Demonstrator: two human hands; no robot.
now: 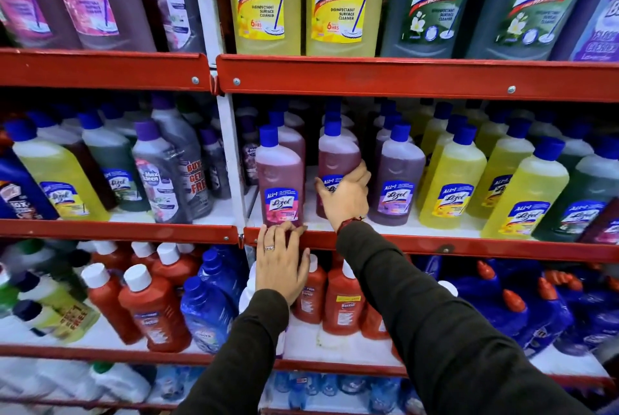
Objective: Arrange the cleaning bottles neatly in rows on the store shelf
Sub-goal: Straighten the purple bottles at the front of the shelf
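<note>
On the middle red shelf [435, 245] stand rows of blue-capped cleaner bottles. My right hand [345, 200] wraps around the lower half of a pink bottle [336, 153] in the second row from the left. A second pink bottle [279, 177] stands upright at the shelf's front edge, left of it. My left hand [279, 259] lies flat over the red shelf lip, fingertips touching that bottle's base, fingers apart. A purple bottle [397, 177] stands just right of my right hand.
Yellow bottles [450, 187] and green ones [579, 203] fill the right of the same shelf. A white upright [232, 160] divides the bays. Large bottles stand on the shelf above, red bottles [341, 300] and blue ones [522, 300] below.
</note>
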